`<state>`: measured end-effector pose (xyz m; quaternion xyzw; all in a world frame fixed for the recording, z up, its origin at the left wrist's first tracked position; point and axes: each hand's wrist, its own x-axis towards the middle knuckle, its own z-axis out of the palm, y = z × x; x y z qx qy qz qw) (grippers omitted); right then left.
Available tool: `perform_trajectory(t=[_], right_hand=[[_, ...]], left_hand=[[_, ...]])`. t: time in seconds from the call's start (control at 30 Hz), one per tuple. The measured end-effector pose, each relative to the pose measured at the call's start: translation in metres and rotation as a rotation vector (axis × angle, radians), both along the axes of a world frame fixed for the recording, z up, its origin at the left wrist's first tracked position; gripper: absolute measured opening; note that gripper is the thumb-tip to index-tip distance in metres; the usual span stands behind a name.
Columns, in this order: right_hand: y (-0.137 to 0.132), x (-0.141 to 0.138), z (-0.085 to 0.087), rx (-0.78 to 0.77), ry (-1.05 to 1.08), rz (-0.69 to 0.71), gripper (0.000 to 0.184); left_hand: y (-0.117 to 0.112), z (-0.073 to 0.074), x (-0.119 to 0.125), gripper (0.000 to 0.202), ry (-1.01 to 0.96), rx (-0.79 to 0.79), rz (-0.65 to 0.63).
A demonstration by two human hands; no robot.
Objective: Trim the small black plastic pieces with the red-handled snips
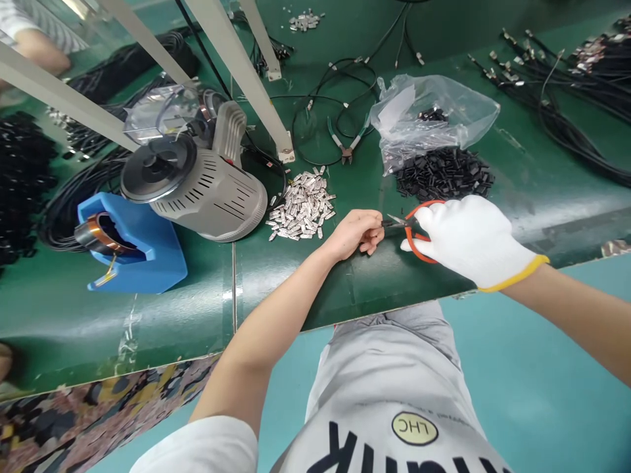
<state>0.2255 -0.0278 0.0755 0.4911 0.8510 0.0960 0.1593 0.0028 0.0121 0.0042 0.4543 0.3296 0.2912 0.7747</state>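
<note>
My right hand, in a white glove with a yellow cuff, grips a pair of scissors by their orange handles. The blades point left, toward my bare left hand. Fingers closed, that hand pinches a small black piece whose exact kind I cannot make out. The scissor tips are at this piece; whether they touch it is too small to tell. A heap of small black parts lies just beyond my right hand. Left of my left hand is a pile of small silver metal connectors.
Diagonal cutters and a clear plastic bag lie farther back on the green bench. Left stand a grey machine and a blue tape dispenser. Pale posts rise behind; black cables lie right. Another person's arm shows upper left.
</note>
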Motion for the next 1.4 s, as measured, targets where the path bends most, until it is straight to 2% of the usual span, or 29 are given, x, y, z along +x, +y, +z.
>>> perform_trajectory(t=[0.17,0.57,0.77,1.0,1.17,1.27,1.4], right_hand=[[0.001,0.004,0.003,-0.01,0.016,0.003,0.061],[0.001,0.007,0.002,-0.061,0.066,-0.055,0.071],[0.0,0.01,0.003,-0.118,0.07,-0.049,0.078],[0.007,0.009,0.002,-0.196,0.077,-0.096,0.073],[0.009,0.004,0.002,-0.272,0.085,-0.159,0.069],[0.01,0.002,0.001,-0.333,0.17,-0.183,0.067],[0.012,0.005,0.001,-0.601,0.384,-0.317,0.067]], left_hand=[[-0.001,0.002,0.0,0.025,-0.005,-0.01,-0.009],[-0.001,0.002,-0.001,0.027,0.003,-0.015,-0.001],[-0.002,0.0,0.0,0.021,0.005,-0.012,-0.001],[-0.003,-0.001,0.002,0.019,-0.005,0.032,0.019],[-0.003,-0.001,0.002,0.018,-0.029,0.03,0.013],[-0.004,0.0,0.001,0.019,-0.009,0.03,0.021],[-0.006,0.002,0.001,0.021,0.027,0.046,0.025]])
